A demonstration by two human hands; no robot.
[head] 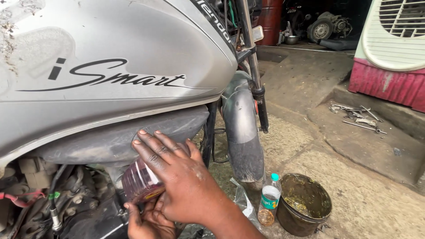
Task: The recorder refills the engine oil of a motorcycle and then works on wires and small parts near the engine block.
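A small see-through bottle (141, 180) of dark red liquid sits low under the silver tank (110, 66), beside the engine (66, 203). It lies tipped, its long line running from 5 o'clock up to 11 o'clock. The right hand (177, 177) lies flat over it, fingers pointing to 11 o'clock, pressed on it. The left hand (148, 221) cups it from below, fingers curled around.

Both hands are bare, no gloves, rings or watch on either. The right hand (179, 177) shows short trimmed nails and a sleeveless forearm. The left hand (148, 221) only peeks in, fingers showing.
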